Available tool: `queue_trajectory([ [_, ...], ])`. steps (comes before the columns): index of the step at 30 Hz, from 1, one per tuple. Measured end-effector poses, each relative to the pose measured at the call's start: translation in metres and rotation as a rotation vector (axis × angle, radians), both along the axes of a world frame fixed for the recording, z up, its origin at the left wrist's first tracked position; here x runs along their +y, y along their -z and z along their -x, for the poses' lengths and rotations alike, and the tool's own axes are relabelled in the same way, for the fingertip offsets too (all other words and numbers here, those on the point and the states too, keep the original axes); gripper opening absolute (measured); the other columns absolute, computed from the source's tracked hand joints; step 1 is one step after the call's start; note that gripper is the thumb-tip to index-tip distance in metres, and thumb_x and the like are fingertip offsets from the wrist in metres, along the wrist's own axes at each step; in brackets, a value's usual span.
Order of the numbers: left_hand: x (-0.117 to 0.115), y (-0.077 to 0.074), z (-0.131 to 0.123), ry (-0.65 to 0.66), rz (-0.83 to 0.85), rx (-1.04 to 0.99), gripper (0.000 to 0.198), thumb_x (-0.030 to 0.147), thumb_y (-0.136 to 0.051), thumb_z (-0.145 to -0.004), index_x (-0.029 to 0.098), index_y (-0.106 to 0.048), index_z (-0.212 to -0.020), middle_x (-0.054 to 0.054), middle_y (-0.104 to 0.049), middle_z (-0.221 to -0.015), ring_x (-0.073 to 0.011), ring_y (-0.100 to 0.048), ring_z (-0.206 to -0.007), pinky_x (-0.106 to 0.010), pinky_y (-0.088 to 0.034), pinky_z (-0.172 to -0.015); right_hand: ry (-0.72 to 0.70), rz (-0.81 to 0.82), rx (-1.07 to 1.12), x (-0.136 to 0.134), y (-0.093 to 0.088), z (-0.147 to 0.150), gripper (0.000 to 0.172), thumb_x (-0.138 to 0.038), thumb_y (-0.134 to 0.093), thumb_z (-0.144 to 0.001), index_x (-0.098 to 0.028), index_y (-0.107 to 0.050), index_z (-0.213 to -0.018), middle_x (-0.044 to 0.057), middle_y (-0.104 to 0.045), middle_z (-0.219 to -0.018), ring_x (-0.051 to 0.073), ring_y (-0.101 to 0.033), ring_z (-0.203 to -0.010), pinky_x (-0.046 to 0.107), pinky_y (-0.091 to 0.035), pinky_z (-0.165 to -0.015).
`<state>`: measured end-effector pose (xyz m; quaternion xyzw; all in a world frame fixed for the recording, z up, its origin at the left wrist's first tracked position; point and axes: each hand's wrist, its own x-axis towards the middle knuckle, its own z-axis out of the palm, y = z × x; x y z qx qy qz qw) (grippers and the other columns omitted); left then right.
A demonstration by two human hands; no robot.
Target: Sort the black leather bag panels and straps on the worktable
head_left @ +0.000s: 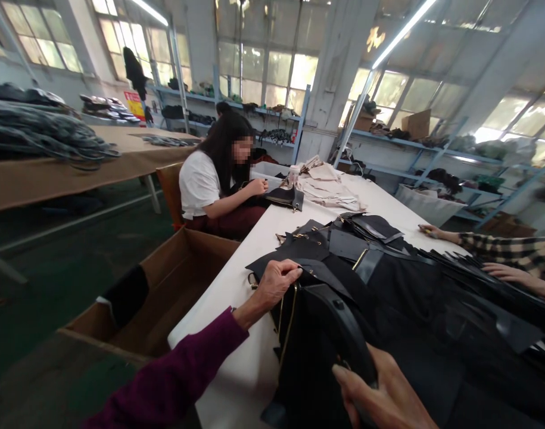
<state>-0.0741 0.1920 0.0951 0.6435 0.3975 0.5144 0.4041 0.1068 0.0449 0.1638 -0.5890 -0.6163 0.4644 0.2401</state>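
My left hand point(274, 287), in a purple sleeve, pinches the upper edge of a black bag piece point(310, 351) at the near end of the table. A gold zipper point(290, 325) runs down this piece just below my fingertips. My right hand point(379, 390) is closed at the lower right around a curved black strap point(350, 319) on the same piece, thumb on top. Exactly how the strap joins the piece cannot be made out. Behind my hands lies a pile of flat black bag pieces point(343, 244), some with gold zippers and metal fittings.
A white-topped table point(263, 232) carries the pile and some beige pieces point(330, 187). One person point(205, 173) sits at the far left side, handling a black piece. Another person's checked sleeve point(508, 253) reaches in from the right. A cardboard box point(174, 280) stands left.
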Motion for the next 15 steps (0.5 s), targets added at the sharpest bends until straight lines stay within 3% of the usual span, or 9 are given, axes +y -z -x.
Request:
queue_trajectory([
  [4, -0.006, 0.002, -0.002, 0.041, 0.058, -0.072, 0.025, 0.030, -0.053, -0.078, 0.010, -0.069, -0.075, -0.004, -0.063, -0.079, -0.0126, -0.053, -0.068, -0.022, -0.041, -0.061, 0.011, -0.042, 0.004, 0.015, 0.001, 0.001, 0.025, -0.036, -0.051, -0.084, -0.019, -0.048, -0.065, -0.006, -0.050, -0.042, 0.011, -0.050, -0.039, 0.020, -0.042, -0.043],
  [9, -0.014, 0.019, -0.004, 0.047, 0.096, -0.138, 0.027, 0.031, -0.051, -0.080, 0.011, -0.068, -0.074, -0.008, -0.060, -0.091, -0.0156, -0.058, -0.075, -0.026, -0.050, -0.066, 0.120, -0.096, -0.071, 0.012, -0.014, -0.019, 0.031, -0.043, -0.046, -0.087, -0.020, -0.049, -0.065, -0.004, -0.053, -0.048, 0.013, -0.052, -0.046, 0.022, -0.042, -0.048],
  [12, -0.029, 0.033, -0.007, -0.111, -0.002, -0.123, 0.020, 0.027, -0.053, -0.079, 0.015, -0.066, -0.088, -0.009, -0.054, -0.110, -0.0196, -0.054, -0.102, -0.029, -0.049, -0.083, 0.135, -0.110, -0.183, -0.001, -0.019, -0.035, 0.036, -0.048, -0.045, -0.085, -0.023, -0.051, -0.061, -0.003, -0.054, -0.049, 0.015, -0.054, -0.051, 0.023, -0.044, -0.055],
  [15, -0.049, 0.051, -0.010, -0.300, 0.039, -0.171, 0.036, 0.025, -0.053, -0.079, 0.018, -0.053, -0.114, -0.010, -0.040, -0.128, -0.0195, -0.047, -0.114, -0.030, -0.046, -0.091, 0.120, -0.091, -0.243, -0.012, -0.012, -0.046, 0.040, -0.050, -0.045, -0.083, -0.025, -0.052, -0.052, 0.000, -0.058, -0.048, 0.018, -0.056, -0.052, 0.027, -0.047, -0.061],
])
